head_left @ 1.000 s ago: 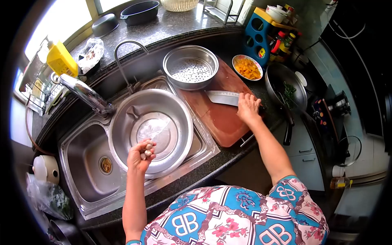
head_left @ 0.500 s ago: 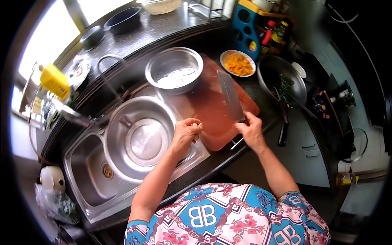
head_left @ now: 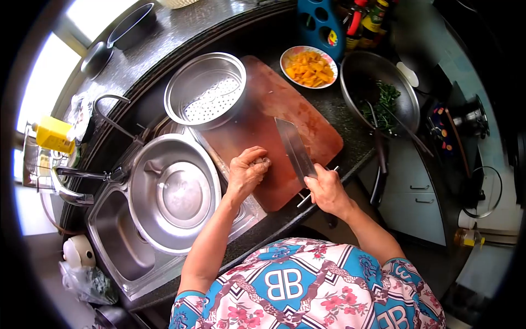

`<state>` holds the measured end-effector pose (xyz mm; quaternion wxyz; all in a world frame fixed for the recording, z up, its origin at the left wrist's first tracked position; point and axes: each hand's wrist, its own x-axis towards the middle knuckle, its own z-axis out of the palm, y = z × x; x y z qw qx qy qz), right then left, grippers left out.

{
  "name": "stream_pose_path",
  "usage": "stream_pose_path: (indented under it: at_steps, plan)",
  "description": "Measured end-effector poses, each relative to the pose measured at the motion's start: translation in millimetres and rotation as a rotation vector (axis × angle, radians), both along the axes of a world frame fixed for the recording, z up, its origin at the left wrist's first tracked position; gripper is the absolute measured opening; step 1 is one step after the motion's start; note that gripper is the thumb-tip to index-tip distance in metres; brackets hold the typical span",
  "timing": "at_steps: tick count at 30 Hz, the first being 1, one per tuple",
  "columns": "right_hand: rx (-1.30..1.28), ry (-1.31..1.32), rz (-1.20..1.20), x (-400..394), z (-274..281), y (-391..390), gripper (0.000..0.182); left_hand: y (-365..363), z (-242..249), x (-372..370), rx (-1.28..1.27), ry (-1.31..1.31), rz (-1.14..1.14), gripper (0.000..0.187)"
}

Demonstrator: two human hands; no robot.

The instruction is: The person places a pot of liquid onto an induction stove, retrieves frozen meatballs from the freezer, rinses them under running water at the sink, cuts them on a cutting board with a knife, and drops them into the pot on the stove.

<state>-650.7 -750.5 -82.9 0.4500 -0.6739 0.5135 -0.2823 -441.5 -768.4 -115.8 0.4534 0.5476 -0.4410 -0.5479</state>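
Observation:
My right hand (head_left: 327,191) is wrapped round the handle of a cleaver (head_left: 295,148), whose broad blade points away from me over the reddish-brown cutting board (head_left: 296,98). At the board's left part, my left hand (head_left: 247,171) has its fingers curled round small pale pieces (head_left: 262,163) that look like garlic cloves, mostly hidden in the palm. A steel strainer pan (head_left: 205,90) with a perforated bottom overlaps the board's far left corner. To the left of my left hand, a wide steel basin (head_left: 178,194) sits over the sink.
A bowl of chopped orange pieces (head_left: 309,67) stands behind the board. To the right is a wok (head_left: 378,90) holding chopped greens (head_left: 388,101). The faucet (head_left: 85,183) reaches over the sink (head_left: 123,236) on the left. Sauce bottles (head_left: 372,24) stand at the back.
The cleaver and my right hand have come nearer my left hand, and the blade is now over the middle of the board. My left hand stays closed. The camera view has shifted.

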Motion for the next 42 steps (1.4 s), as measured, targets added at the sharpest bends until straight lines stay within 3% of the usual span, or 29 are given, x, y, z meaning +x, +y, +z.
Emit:
stream_pose_path:
  at_steps: [2, 7, 11, 13, 17, 19, 23, 35, 42]
  plan:
    - [0.015, 0.024, 0.04, 2, 0, 1, 0.011, 1, 1, 11, 0.145, 0.241, 0.089, 0.024]
    - [-0.031, 0.238, 0.189, 18, 20, 2, 0.014, -2, 22, 44, 0.171, 0.471, 0.288, 0.011]
    - [-0.112, 0.334, 0.247, 26, 16, 2, 0.016, -9, 34, 48, 0.193, 0.275, 0.171, 0.008]
    - [-0.12, 0.363, 0.254, 29, 16, 1, 0.018, -10, 35, 39, 0.153, 0.018, 0.057, 0.007]
    - [-0.124, 0.424, 0.265, 35, 18, -2, 0.018, -5, 15, 20, 0.17, -0.135, 0.001, 0.009]
    - [-0.124, 0.458, 0.263, 36, 16, -4, 0.018, -5, -9, 14, 0.053, -0.3, -0.022, 0.01]
    - [-0.132, 0.494, 0.198, 28, 14, -11, 0.018, -12, 10, -1, -0.037, -0.544, -0.006, 0.013]
    - [-0.116, 0.427, 0.193, 31, 23, -8, 0.017, -13, 17, -1, -0.042, -0.527, -0.043, 0.013]
    - [-0.044, 0.566, 0.26, 37, 26, -13, 0.011, -16, -1, -5, -0.151, -0.638, -0.096, 0.014]
